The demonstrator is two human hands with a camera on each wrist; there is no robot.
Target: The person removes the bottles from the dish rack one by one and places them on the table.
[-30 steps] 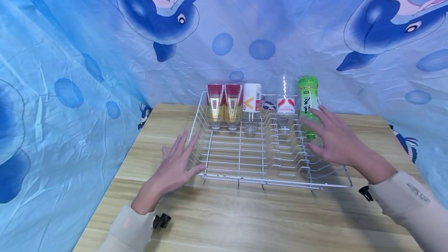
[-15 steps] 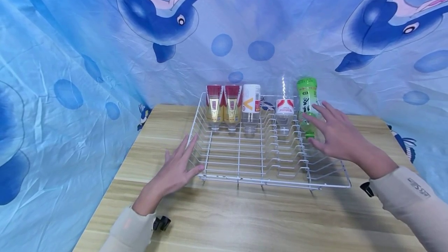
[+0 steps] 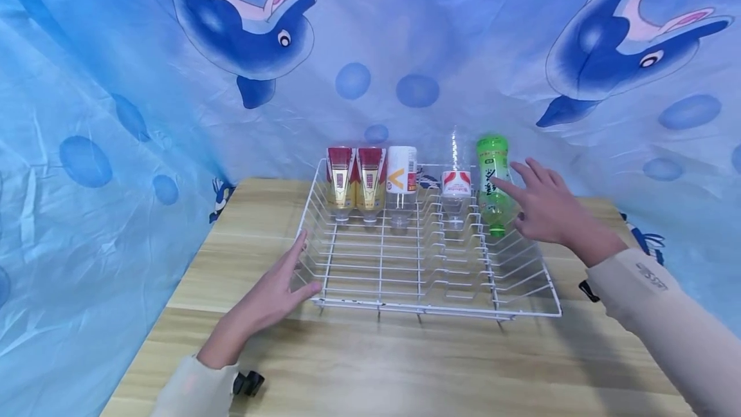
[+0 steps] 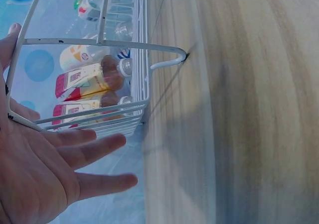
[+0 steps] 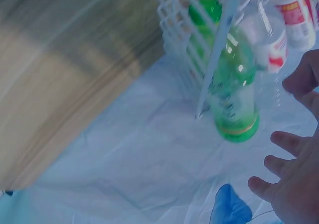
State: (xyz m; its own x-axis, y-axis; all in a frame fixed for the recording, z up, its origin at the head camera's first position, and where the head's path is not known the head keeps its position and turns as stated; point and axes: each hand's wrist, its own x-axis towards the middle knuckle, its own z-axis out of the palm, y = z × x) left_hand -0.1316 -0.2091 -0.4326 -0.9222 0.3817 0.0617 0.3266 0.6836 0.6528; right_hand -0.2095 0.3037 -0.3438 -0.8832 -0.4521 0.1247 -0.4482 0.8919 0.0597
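Note:
A white wire dish rack (image 3: pixel 405 308) holds a row of upside-down bottles at its back. My left hand (image 3: pixel 266 298) lies at the rack's front left corner, fingers straight along the side wires, thumb spread toward the front rail. At the right end of the row, a green bottle (image 3: pixel 494 153) leans with its green cap down. My right hand (image 3: pixel 550 211) is beside it, index finger extended across its front in the head view. In the right wrist view the fingers (image 5: pixel 286 142) look apart from the green bottle (image 5: pixel 234 84). Nothing is held in either hand.
Left of the green bottle stand a clear bottle (image 3: pixel 456 184) with a red and white label, a white-labelled bottle (image 3: pixel 401 172), and two red-and-gold bottles, one being the leftmost bottle (image 3: pixel 340 176). The rack sits on a wooden table (image 3: pixel 370 365). A blue dolphin-print sheet (image 3: pixel 359 31) hangs behind.
My right hand has drawn slightly back from the green bottle, its thumb now tucked nearer the palm. The head view has shifted, so everything sits further left. The bottles keep their places.

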